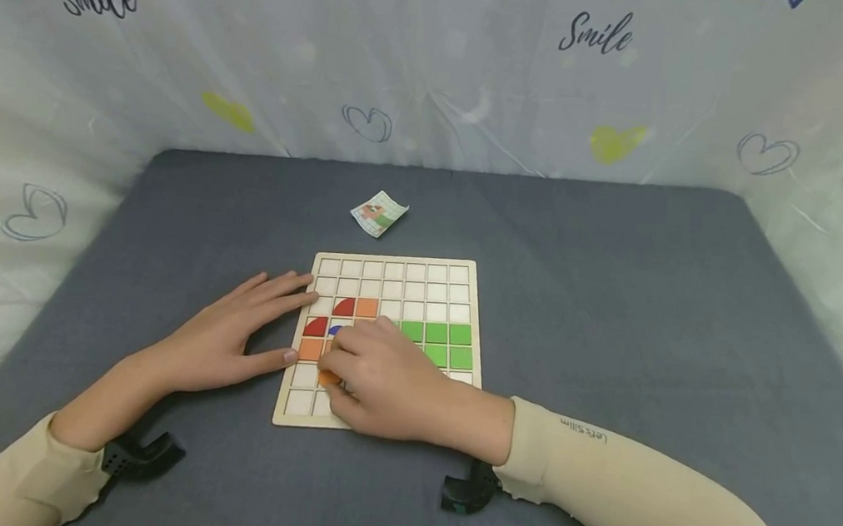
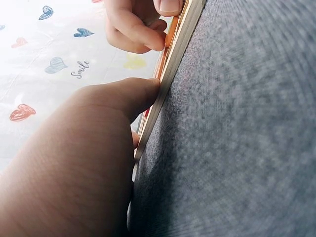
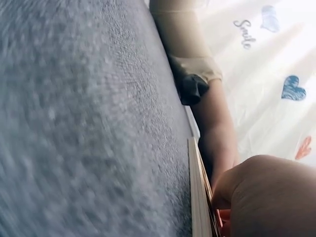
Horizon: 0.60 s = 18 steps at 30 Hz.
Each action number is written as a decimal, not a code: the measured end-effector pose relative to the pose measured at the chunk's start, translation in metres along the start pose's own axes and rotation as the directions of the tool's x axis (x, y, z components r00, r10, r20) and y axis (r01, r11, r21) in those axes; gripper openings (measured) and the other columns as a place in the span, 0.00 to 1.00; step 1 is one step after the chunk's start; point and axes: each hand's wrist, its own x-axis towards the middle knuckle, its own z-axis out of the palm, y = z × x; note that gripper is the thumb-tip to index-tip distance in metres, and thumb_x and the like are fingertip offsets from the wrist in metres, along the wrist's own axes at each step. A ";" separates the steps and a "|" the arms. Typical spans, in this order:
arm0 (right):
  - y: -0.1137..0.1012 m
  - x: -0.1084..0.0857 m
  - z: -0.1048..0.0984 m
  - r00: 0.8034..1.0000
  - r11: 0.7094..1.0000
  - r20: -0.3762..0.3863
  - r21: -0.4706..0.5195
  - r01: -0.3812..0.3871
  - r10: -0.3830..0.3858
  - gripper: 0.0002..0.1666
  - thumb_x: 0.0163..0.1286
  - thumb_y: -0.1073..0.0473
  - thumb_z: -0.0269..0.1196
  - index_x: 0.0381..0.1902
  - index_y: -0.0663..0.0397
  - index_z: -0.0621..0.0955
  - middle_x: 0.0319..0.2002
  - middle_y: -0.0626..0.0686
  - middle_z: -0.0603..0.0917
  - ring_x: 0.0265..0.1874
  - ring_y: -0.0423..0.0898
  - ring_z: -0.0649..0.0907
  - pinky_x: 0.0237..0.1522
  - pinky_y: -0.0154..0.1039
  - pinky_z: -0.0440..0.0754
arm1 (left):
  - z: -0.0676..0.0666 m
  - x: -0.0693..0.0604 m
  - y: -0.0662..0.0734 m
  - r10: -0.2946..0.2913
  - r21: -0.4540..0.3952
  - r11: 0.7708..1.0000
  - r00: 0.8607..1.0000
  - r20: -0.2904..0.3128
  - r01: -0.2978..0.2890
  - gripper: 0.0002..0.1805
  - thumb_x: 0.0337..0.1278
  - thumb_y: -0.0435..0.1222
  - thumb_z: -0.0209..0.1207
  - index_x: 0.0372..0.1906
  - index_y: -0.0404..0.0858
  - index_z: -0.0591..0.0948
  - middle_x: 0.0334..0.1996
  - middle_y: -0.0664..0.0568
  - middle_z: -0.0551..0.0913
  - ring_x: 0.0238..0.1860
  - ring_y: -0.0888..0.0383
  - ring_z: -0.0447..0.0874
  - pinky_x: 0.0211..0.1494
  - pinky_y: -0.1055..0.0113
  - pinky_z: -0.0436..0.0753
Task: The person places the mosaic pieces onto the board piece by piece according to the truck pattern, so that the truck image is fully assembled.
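Note:
A light wooden grid board (image 1: 291, 410) lies flat on the grey table. My right hand (image 1: 389, 377) is over its lower left squares, thumb and fingers pinching an orange tile (image 1: 329, 378) with a rounded edge; part of the tile is hidden. With fingers spread, my left hand (image 1: 234, 338) rests against the board's left edge, thumb touching the border. Red quarter-round tiles (image 1: 316, 326), a square orange tile (image 1: 367, 308) and another orange tile (image 1: 310, 349) sit in the grid. A blue shape (image 1: 336, 330) shows beside my right fingers. Several green tiles (image 1: 436, 333) fill squares at the right.
A small printed card (image 1: 380, 213) with a coloured grid pattern lies beyond the board. The grey table (image 1: 613, 313) reaches back to a white curtain (image 1: 484, 68) with hearts and lettering. Black wrist mounts (image 1: 144, 456) hang at both sleeves.

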 end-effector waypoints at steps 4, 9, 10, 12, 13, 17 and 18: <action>0.002 0.000 -0.003 1.000 1.000 0.018 -0.013 -0.005 0.005 0.05 0.70 0.58 0.68 0.42 0.46 0.89 0.39 0.44 0.81 0.39 0.43 0.80 0.42 0.40 0.78 | -0.001 0.001 0.000 0.004 0.003 1.000 1.000 -0.003 -0.004 0.43 0.72 0.53 0.71 0.86 0.53 0.67 0.87 0.53 0.59 0.87 0.45 0.54 0.91 0.49 0.46; 0.006 -0.001 -0.009 1.000 1.000 0.007 0.005 -0.027 0.027 0.07 0.73 0.55 0.68 0.44 0.47 0.91 0.40 0.44 0.83 0.40 0.42 0.80 0.39 0.38 0.76 | -0.002 0.002 0.000 0.003 -0.001 1.000 1.000 -0.002 -0.003 0.43 0.72 0.53 0.71 0.86 0.52 0.68 0.87 0.54 0.59 0.87 0.45 0.54 0.91 0.50 0.46; 0.008 -0.002 -0.011 0.999 0.999 -0.001 0.016 -0.037 0.037 0.08 0.74 0.55 0.68 0.45 0.47 0.92 0.40 0.43 0.83 0.40 0.42 0.80 0.38 0.38 0.75 | -0.002 0.003 0.000 0.003 -0.005 1.000 1.000 -0.002 -0.003 0.43 0.72 0.53 0.71 0.86 0.52 0.68 0.87 0.54 0.59 0.87 0.45 0.54 0.91 0.50 0.46; 0.011 -0.004 -0.015 0.998 0.998 -0.020 0.028 -0.056 0.057 0.08 0.74 0.55 0.69 0.46 0.47 0.92 0.40 0.44 0.83 0.39 0.42 0.80 0.38 0.37 0.75 | -0.002 0.004 0.000 -0.003 -0.019 1.000 1.000 0.001 0.003 0.43 0.72 0.53 0.71 0.86 0.52 0.68 0.87 0.54 0.60 0.87 0.45 0.54 0.91 0.50 0.46; 0.013 -0.004 -0.018 0.998 0.997 -0.028 0.032 -0.063 0.064 0.08 0.74 0.56 0.68 0.46 0.47 0.92 0.40 0.44 0.83 0.39 0.42 0.80 0.39 0.38 0.75 | -0.003 0.003 0.001 -0.016 -0.032 0.999 1.000 0.006 0.016 0.43 0.73 0.53 0.71 0.86 0.52 0.67 0.87 0.54 0.60 0.87 0.45 0.54 0.91 0.49 0.46; 0.021 -0.007 -0.033 0.994 0.995 -0.045 -0.016 -0.097 0.096 0.10 0.74 0.57 0.68 0.48 0.50 0.91 0.44 0.46 0.84 0.41 0.45 0.82 0.42 0.41 0.78 | -0.013 0.000 0.005 -0.130 -0.109 0.985 0.989 0.070 0.137 0.49 0.74 0.56 0.69 0.90 0.56 0.58 0.88 0.53 0.55 0.88 0.43 0.48 0.88 0.36 0.52; 0.024 -0.008 -0.038 0.993 0.993 -0.044 -0.037 -0.108 0.106 0.11 0.75 0.56 0.68 0.50 0.51 0.91 0.46 0.47 0.86 0.44 0.47 0.84 0.44 0.42 0.79 | -0.018 -0.001 0.006 -0.167 -0.127 0.976 0.982 0.082 0.177 0.50 0.74 0.57 0.69 0.90 0.57 0.55 0.89 0.52 0.53 0.88 0.42 0.46 0.86 0.32 0.54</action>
